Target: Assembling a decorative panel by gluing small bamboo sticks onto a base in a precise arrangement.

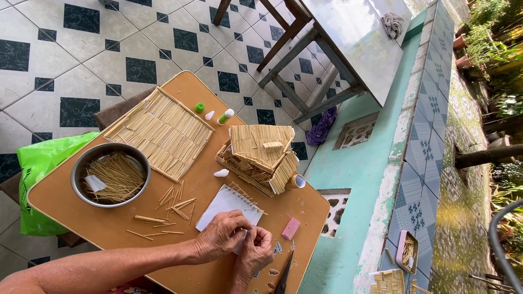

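Tabletop [98,218] carries a mostly built stick house [261,158]; near its front edge both hands [220,235] [256,251] pinch one small piece over paper [226,204]; loose sticks [169,209] remain.

Pink eraser [290,228]; straw-coloured stick house [261,155]

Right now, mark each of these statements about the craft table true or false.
1. The metal bowl holds thin sticks. True.
2. The stick house stands on the tiled floor. False: it stands on the brown table.
3. Both hands work close together over the white paper. True: the left hand and the right hand meet at its edge.
4. The pink eraser lies inside the bowl. False: it lies on the table near the right hand.
5. A green bag lies beside the table. True.
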